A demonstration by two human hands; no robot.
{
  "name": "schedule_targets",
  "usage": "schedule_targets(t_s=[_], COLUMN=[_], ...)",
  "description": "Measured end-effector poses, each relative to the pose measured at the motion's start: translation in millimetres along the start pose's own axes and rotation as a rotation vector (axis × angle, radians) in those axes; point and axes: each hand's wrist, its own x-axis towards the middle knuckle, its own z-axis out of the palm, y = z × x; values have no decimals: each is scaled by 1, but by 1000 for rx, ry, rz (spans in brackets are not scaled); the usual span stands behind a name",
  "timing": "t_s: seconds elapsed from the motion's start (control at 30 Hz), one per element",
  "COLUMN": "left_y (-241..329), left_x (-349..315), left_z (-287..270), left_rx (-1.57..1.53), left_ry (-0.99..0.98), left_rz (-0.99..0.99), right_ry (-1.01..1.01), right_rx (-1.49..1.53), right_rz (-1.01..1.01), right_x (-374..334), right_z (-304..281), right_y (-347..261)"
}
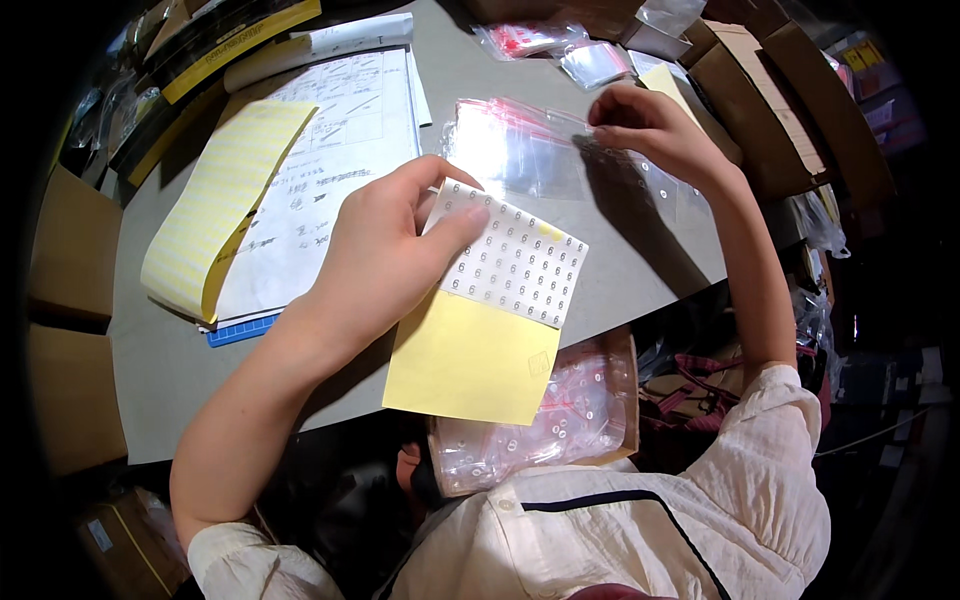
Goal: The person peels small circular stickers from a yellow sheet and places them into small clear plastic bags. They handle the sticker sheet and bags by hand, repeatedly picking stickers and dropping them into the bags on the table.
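My left hand [385,235] grips a sheet of small round labels [515,255] by its upper left corner, thumb on top. The sheet is white with rows of printed labels, and its bare yellow backing [475,360] hangs toward me. My right hand [650,125] is farther off, over the right end of a spread of clear zip bags [520,150] with red closure strips. Its thumb and index finger are closed together; what they hold, if anything, is too small to make out. Below that hand lie clear bags [660,190] bearing small round labels.
An open carton [630,395] of labelled clear bags sits below the table edge against me. At left, a yellow label strip [225,200] curls over written papers [345,150] and a blue cutting mat [240,331]. Cardboard boxes [770,100] stand at the back right.
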Motion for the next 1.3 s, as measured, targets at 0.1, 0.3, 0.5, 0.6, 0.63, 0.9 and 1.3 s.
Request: schedule_targets(t_s=[0.1,0.3,0.5,0.6,0.63,0.9,1.3], left_y=[-4,-11,-6,-6,-5,-5,-10], left_x=[1,3,-1,-3,-4,-7,0], left_z=[-2,-2,-2,-1,-1,5,1], left_rx=[-63,-18,44,133,162,229,-23], left_ry=[-32,-16,34,58,63,64,5], left_rz=[11,83,79,114,121,239,30], right_ry=[6,203,260,51,14,214,25], right_rx=[-87,-698,-569,-63,-45,-309,-173], right_rz=[-88,-153,-165,-286,-367,-432,-13], right_x=[11,14,-16,-48,-56,-76,-27], right_z=[15,25,22,51,61,85,32], right_y=[-6,-2,-37,-75,-82,-95,-56])
